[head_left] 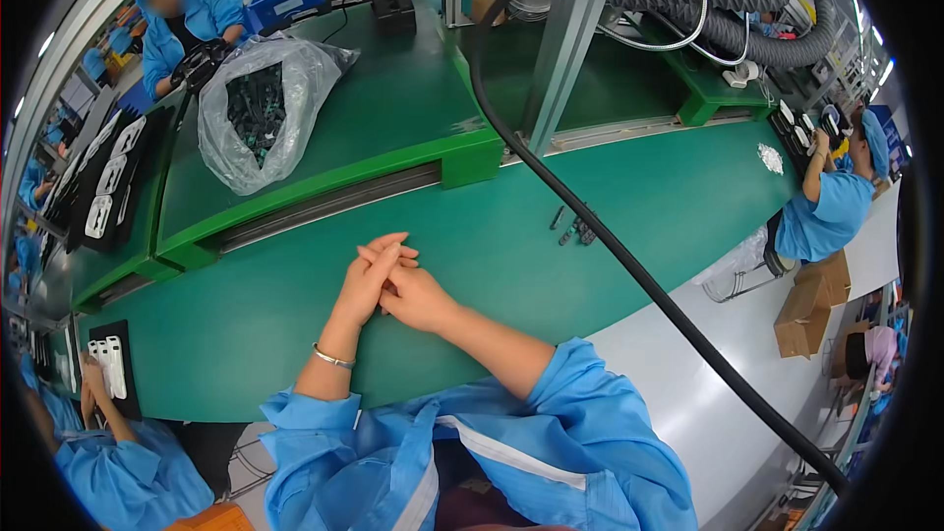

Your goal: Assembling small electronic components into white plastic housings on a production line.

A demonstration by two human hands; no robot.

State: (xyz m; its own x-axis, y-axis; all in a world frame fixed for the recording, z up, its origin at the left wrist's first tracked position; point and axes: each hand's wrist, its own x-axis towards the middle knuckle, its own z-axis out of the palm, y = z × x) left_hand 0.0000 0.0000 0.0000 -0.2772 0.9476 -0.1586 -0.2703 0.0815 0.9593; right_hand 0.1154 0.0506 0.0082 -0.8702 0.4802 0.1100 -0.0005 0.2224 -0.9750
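My left hand, with a silver bangle at its wrist, rests on the green worktable. Against it lies my right hand; the two are clasped, their fingers folded over one another. No object shows in either hand, though the palms are hidden. Off to the right on the tabletop sits a small group of dark parts, apart from my hands. Both of my forearms lean on the table near its front edge, in blue sleeves.
Beyond a green raised shelf edge stands a clear plastic bag of small dark parts. A black cable hangs diagonally across the right side. Co-workers in blue sit at both ends; white pieces lie at the far right.
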